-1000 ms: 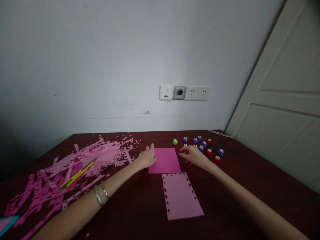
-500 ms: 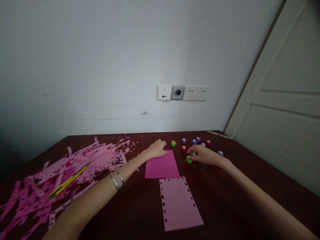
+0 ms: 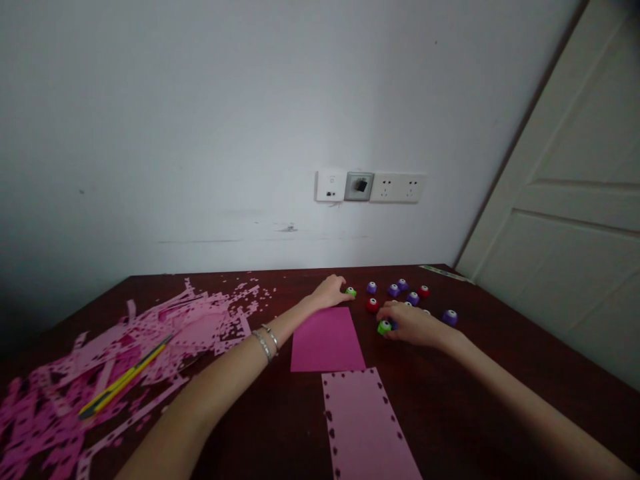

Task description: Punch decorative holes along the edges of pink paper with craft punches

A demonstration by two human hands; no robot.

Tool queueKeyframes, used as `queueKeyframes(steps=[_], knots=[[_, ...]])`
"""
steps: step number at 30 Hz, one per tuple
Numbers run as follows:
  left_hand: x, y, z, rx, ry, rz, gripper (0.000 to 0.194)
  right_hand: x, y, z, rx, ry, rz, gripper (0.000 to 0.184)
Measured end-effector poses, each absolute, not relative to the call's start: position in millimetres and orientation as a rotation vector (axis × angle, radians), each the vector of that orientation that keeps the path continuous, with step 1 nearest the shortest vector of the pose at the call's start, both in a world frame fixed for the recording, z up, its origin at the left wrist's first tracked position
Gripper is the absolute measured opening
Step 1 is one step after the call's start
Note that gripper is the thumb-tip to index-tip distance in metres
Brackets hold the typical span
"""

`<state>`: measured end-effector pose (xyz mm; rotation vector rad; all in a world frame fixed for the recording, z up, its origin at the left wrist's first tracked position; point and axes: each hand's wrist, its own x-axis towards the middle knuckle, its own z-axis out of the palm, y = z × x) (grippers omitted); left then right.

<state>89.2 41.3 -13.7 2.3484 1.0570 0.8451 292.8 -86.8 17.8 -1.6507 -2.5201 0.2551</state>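
Observation:
My left hand (image 3: 331, 292) reaches past the far edge of a plain magenta paper sheet (image 3: 327, 343). Its thumb and fingers are apart on either side of a small green craft punch (image 3: 351, 292), the thumb close against it. To the right, my right hand (image 3: 407, 323) has its fingers curled around another green punch (image 3: 384, 327), which rests on the table. A purple punch is partly hidden under that palm. Nearer to me lies a light pink sheet (image 3: 367, 427) with small shapes punched along its edges.
Several purple punches (image 3: 413, 298) and red punches (image 3: 373, 305) stand around my right hand. A heap of punched pink paper strips (image 3: 115, 353) covers the table's left side, with a yellow utility knife (image 3: 125, 378) on top. Wall sockets (image 3: 397, 188) sit behind the table.
My left hand has moved right, from above the magenta sheet to the far green punch. The right-hand fingers have closed in around the near green punch. The view has shifted slightly.

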Motion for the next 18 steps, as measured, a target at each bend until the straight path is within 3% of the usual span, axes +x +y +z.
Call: queueKeyframes(steps=[4, 7, 13, 18], knots=[[112.1, 45.0, -16.9, 2.216, 1.142, 0.763, 0.016, 295.1, -82.7, 19.6, -1.609, -2.447, 0.348, 0.024], [113.3, 49.4, -16.3, 2.126, 1.158, 0.760, 0.010, 296.7, -79.6, 28.6, -1.523, -2.291, 0.602, 0.023], [80.1, 58.5, -3.0, 1.363, 0.703, 0.751, 0.016, 297.6, -71.3, 35.5, -1.193, -1.586, 1.223, 0.045], [49.2, 59.7, 2.9, 1.060, 0.487, 0.699, 0.014, 292.2, -60.8, 27.3, -0.994, -1.369, 1.386, 0.040]])
